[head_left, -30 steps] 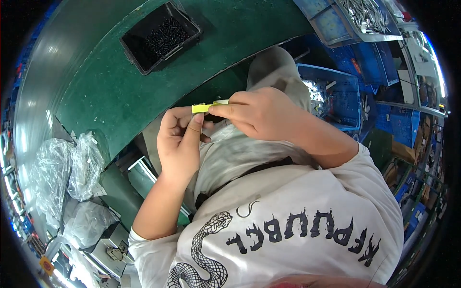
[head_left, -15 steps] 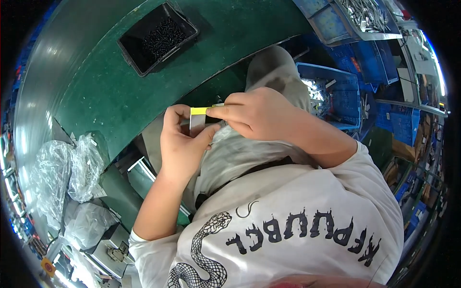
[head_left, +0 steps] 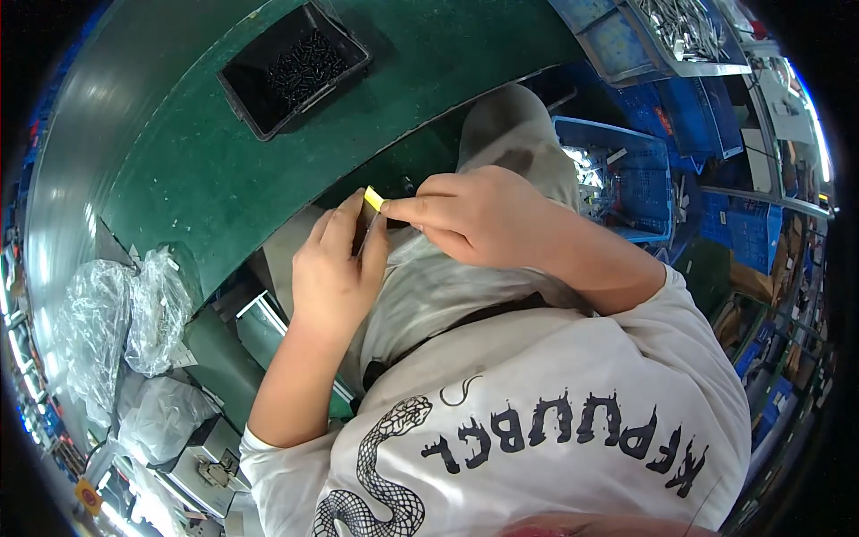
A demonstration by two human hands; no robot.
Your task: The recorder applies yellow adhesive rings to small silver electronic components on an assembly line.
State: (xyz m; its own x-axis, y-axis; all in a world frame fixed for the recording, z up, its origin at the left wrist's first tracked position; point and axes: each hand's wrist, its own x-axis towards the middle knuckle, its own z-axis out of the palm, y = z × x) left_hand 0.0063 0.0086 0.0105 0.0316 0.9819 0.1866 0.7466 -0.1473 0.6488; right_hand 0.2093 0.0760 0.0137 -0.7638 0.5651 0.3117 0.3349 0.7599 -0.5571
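A thin flat metal piece [head_left: 367,231] with a yellow strip [head_left: 374,199] along its top edge is in my left hand [head_left: 335,268]. The left thumb and fingers pinch it from both sides, so most of the metal is hidden. My right hand [head_left: 479,215] is closed, its other fingers curled in. Its index fingertip meets the near right end of the yellow strip; the thumb's exact place is hard to make out. Both hands are above my lap, just off the bench's edge.
On the green bench [head_left: 206,188] stands a black bin [head_left: 250,98] of small dark parts. At right are a blue crate [head_left: 644,192] with loose pieces and a tray [head_left: 617,49] of metal parts. Clear plastic bags [head_left: 98,331] lie at left.
My left hand has turned the metal piece, so its broad face no longer shows and the yellow strip is now slanted. The right hand has barely moved.
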